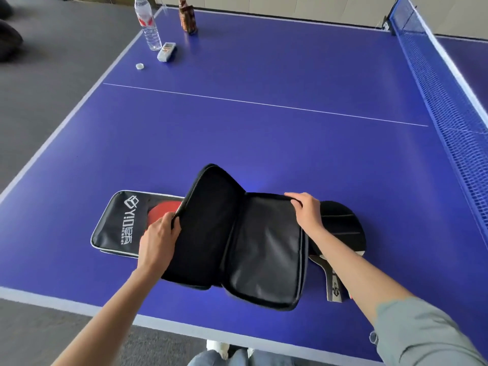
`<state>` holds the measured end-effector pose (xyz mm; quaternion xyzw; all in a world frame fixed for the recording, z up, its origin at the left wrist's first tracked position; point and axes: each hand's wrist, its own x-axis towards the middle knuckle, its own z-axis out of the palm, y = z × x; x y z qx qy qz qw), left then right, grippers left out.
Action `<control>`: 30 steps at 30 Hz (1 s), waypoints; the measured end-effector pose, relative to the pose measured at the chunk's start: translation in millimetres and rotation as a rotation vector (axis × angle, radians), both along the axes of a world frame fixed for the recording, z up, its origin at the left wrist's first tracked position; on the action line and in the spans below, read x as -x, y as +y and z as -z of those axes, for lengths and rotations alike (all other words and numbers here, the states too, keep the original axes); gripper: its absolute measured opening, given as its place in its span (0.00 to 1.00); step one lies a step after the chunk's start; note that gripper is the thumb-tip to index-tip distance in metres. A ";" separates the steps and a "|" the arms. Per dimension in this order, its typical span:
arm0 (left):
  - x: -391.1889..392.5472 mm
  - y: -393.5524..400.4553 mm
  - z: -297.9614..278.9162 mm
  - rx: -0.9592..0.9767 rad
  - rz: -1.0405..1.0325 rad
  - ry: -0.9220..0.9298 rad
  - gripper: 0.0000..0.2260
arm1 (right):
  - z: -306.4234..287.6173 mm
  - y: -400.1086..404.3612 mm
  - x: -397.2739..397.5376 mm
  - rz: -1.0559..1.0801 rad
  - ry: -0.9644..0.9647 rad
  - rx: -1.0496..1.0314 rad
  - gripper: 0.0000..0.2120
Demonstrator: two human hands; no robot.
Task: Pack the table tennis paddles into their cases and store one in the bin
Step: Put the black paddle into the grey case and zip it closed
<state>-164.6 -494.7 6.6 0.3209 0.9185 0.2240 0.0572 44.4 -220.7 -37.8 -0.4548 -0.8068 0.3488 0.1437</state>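
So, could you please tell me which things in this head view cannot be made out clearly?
- Red paddle: mostly hidden by the open black case and the left hand.
- Black paddle: partly hidden by the right hand and forearm.
- Storage bin: not in view.
- Brown bottle: top cut off by the frame edge; label blurred.

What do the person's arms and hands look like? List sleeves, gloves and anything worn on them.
Both hands, the left hand and the right hand, are bare: no gloves, and no rings or watch that show. The left forearm is uncovered as far as the frame shows. The right arm wears a grey-green sleeve pushed up to about the elbow.
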 end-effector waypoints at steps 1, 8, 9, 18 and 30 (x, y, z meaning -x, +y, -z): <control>2.6 -7.5 8.8 0.027 -0.052 -0.030 0.11 | 3.6 -1.1 3.3 -0.003 -0.018 -0.013 0.14; -5.2 -6.1 27.7 0.098 -0.050 0.145 0.18 | 19.5 -38.3 8.4 -0.137 -0.337 -0.395 0.23; -9.1 3.1 26.8 0.059 0.008 0.209 0.20 | 21.5 -50.8 8.7 -0.193 -0.332 -0.438 0.23; -53.4 52.5 73.4 0.486 0.558 0.250 0.25 | 54.3 -133.5 -9.6 -0.352 -0.400 -0.314 0.26; -92.8 89.8 31.1 0.270 0.559 -0.073 0.21 | 2.2 -86.2 -29.7 0.023 -0.056 -0.134 0.24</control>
